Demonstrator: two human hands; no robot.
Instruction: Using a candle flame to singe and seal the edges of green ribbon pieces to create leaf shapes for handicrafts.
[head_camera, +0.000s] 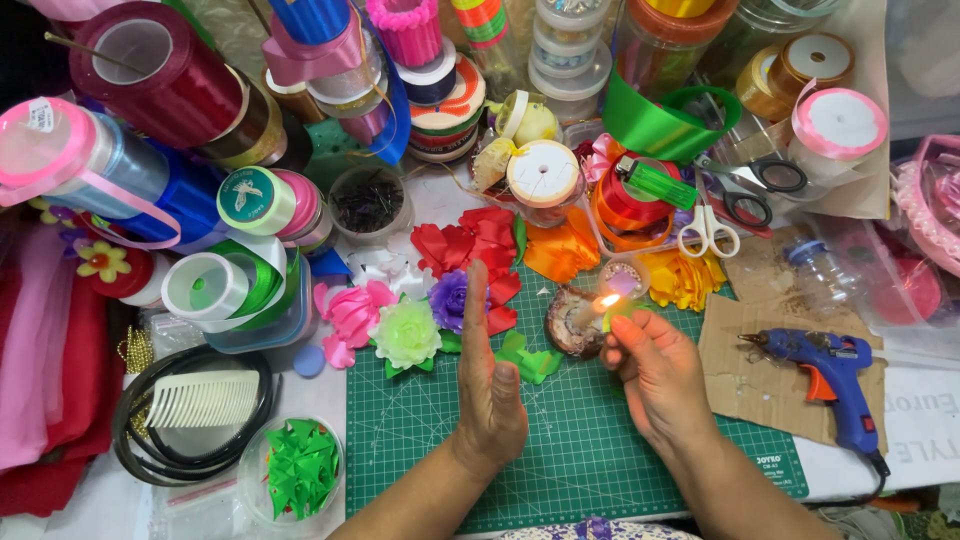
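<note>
Left hand stands edge-up, fingers pointing away, beside the candle flame.

A small green ribbon piece is pinched upright at a candle flame.

Bare green cutting mat below the ribbon flowers; ribbon spools left, glue gun right.

Far left, a small white paper tag sticks to my pink-rimmed spool. Beside it, a round teal label caps a ribbon roll. Near right, a white printed patch marks my green mat's corner, and a white lettered sheet lies under the glue gun's cord.
</note>
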